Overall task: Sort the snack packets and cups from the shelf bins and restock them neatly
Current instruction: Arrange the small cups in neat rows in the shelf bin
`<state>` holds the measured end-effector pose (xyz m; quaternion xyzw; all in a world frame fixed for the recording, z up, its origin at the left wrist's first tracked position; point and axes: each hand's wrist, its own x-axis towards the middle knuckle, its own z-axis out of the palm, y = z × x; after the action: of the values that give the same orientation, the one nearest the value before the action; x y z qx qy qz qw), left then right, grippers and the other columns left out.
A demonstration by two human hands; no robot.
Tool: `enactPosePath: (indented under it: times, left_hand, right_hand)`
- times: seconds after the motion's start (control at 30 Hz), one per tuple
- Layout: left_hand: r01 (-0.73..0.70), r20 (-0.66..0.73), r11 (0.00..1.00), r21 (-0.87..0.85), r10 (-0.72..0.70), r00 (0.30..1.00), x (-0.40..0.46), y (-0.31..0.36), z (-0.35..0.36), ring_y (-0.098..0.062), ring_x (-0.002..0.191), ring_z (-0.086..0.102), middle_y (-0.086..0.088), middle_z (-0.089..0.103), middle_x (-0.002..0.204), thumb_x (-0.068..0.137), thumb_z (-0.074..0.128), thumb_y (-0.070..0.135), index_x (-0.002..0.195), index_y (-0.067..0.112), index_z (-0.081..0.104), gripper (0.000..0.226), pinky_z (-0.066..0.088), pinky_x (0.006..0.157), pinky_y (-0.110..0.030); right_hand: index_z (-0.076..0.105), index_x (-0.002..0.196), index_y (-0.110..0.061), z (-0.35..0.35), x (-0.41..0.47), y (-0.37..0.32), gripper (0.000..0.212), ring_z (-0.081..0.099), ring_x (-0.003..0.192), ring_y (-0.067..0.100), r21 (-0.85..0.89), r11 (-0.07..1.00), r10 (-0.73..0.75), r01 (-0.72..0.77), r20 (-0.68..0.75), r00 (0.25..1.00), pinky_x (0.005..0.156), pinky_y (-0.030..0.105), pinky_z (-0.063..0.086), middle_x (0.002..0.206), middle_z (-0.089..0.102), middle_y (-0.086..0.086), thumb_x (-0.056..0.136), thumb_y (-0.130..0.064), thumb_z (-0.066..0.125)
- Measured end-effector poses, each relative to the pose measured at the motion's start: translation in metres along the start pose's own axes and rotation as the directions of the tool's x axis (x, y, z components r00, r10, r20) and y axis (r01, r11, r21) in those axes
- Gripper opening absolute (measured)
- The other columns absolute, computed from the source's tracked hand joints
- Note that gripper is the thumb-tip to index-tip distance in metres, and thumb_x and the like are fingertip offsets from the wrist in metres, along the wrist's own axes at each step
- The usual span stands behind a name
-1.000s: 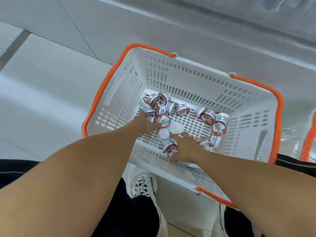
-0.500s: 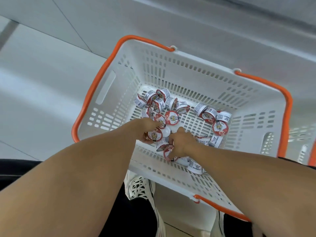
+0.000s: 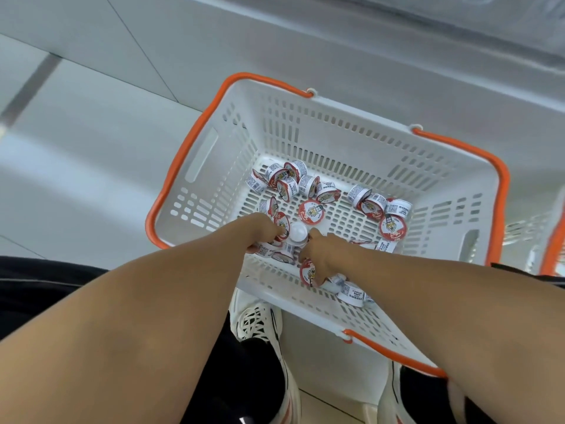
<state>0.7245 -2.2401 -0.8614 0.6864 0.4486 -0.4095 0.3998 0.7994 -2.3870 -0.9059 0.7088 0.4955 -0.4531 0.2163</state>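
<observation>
A white basket [image 3: 333, 123] with orange handles stands on the floor, holding several small red-lidded snack cups [image 3: 311, 212]. More cups lie in a cluster at the back left [image 3: 287, 179] and at the right [image 3: 392, 228]. My left hand [image 3: 260, 229] is down among the cups at the near side, its fingers curled around cups [image 3: 275, 250]. My right hand [image 3: 321, 255] is just beside it and grips a red-lidded cup [image 3: 306, 272]. A cup turned white bottom up [image 3: 297, 233] sits between the two hands.
My white shoes [image 3: 260, 325] stand just in front of the basket on the pale tiled floor. A second orange-rimmed basket [image 3: 553, 240] shows at the right edge. A grey shelf base runs along the top.
Both hands have drawn toward the near side of the basket, gathering cups. The left hand let go of one red-lidded cup, which now lies flat in the middle.
</observation>
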Motion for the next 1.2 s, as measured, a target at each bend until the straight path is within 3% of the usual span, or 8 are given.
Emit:
enactPosePath:
  times: [0.17, 0.3, 0.4, 0.47, 0.53, 0.77, 1.0, 1.2]
  left_hand:
    - [-0.054, -0.023, 0.996, -0.066, 0.052, 0.998, -0.009, -0.003, 0.001, -0.015, 0.052, 0.029, -0.004, 0.034, 0.066, 0.098, 0.057, 0.043, 0.14, 0.0, 0.045, 0.061, 0.032, 0.046, -0.025]
    - [-0.085, -0.007, 0.993, -0.081, 0.085, 0.996, -0.024, -0.005, -0.011, -0.015, 0.05, 0.026, -0.003, 0.031, 0.063, 0.096, 0.061, 0.042, 0.13, 0.0, 0.052, 0.055, 0.03, 0.05, -0.026]
    - [-0.086, -0.014, 0.981, -0.175, 0.085, 0.996, -0.037, 0.0, -0.024, -0.013, 0.044, 0.022, -0.001, 0.026, 0.06, 0.09, 0.068, 0.046, 0.094, 0.01, 0.052, 0.039, 0.026, 0.045, -0.021]
    - [-0.135, -0.029, 0.944, -0.301, 0.132, 0.991, -0.052, 0.008, -0.036, -0.012, 0.044, 0.024, -0.005, 0.038, 0.066, 0.082, 0.073, 0.054, 0.098, 0.006, 0.057, 0.053, 0.026, 0.04, -0.017]
    - [-0.228, -0.077, 0.898, -0.376, 0.214, 0.974, -0.077, 0.024, -0.051, -0.013, 0.049, 0.031, -0.007, 0.053, 0.082, 0.08, 0.072, 0.059, 0.111, 0.006, 0.063, 0.063, 0.027, 0.038, -0.017]
    - [-0.562, -0.343, 0.815, -0.143, 0.492, 0.8, -0.214, 0.058, -0.129, -0.015, 0.054, 0.049, -0.013, 0.061, 0.081, 0.085, 0.058, 0.068, 0.105, 0.012, 0.068, 0.061, 0.036, 0.043, -0.021]
    - [-0.745, -0.625, 0.666, -0.032, 0.569, 0.535, -0.285, 0.077, -0.153, -0.017, 0.05, 0.042, -0.018, 0.061, 0.07, 0.092, 0.058, 0.056, 0.077, 0.001, 0.062, 0.057, 0.029, 0.042, -0.024]
    - [-0.576, -0.571, 0.818, -0.015, 0.466, 0.676, -0.259, 0.084, -0.133, -0.021, 0.061, 0.05, -0.008, 0.056, 0.073, 0.092, 0.06, 0.053, 0.073, 0.011, 0.056, 0.046, 0.035, 0.048, -0.024]
  right_hand:
    - [0.056, 0.099, -0.029, 0.001, -0.012, 0.003, 0.052, 0.046, 0.093, 0.027, -0.052, 0.998, -0.049, 0.045, -0.061, 0.997, 0.077, 0.038, 0.054, 0.117, 0.033, 0.003, 0.063, -0.034, 0.092]
    - [0.064, 0.111, -0.018, -0.006, -0.029, 0.019, 0.055, 0.053, 0.093, 0.024, 0.361, 0.933, 0.064, 0.0, -0.166, 0.984, 0.08, 0.034, 0.05, 0.123, 0.046, 0.006, 0.069, -0.045, 0.088]
    - [0.058, 0.122, -0.014, -0.034, -0.062, 0.034, 0.069, 0.055, 0.072, 0.018, 0.9, 0.435, 0.072, -0.036, 0.005, 0.997, 0.061, 0.03, 0.048, 0.117, 0.059, 0.009, 0.068, -0.045, 0.089]
    - [0.057, 0.128, -0.012, -0.063, -0.09, 0.044, 0.079, 0.056, 0.075, 0.02, 0.994, 0.075, -0.001, -0.077, 0.077, 0.997, 0.066, 0.033, 0.052, 0.124, 0.059, 0.006, 0.066, -0.051, 0.087]
    - [0.062, 0.116, -0.015, -0.098, -0.125, 0.05, 0.055, 0.061, 0.072, 0.02, 0.996, -0.066, -0.053, -0.066, 0.063, 0.997, 0.07, 0.032, 0.054, 0.108, 0.064, 0.005, 0.079, -0.055, 0.072]
    - [0.058, 0.13, -0.018, -0.175, -0.253, 0.042, 0.056, 0.07, 0.084, 0.025, 0.998, -0.013, -0.201, 0.065, -0.067, 0.977, 0.065, 0.032, 0.059, 0.112, 0.067, 0.012, 0.093, -0.059, 0.051]
    - [0.058, 0.091, -0.014, -0.206, -0.316, 0.011, 0.03, 0.066, 0.06, 0.023, 0.844, -0.352, 0.012, 0.405, -0.429, 0.903, 0.046, 0.027, 0.054, 0.079, 0.06, 0.011, 0.091, -0.044, 0.062]
    - [0.063, 0.108, -0.002, -0.194, -0.287, 0.008, 0.025, 0.064, 0.069, 0.025, 0.886, -0.105, 0.369, 0.451, -0.387, 0.845, 0.059, 0.028, 0.061, 0.087, 0.062, 0.015, 0.095, -0.024, 0.066]
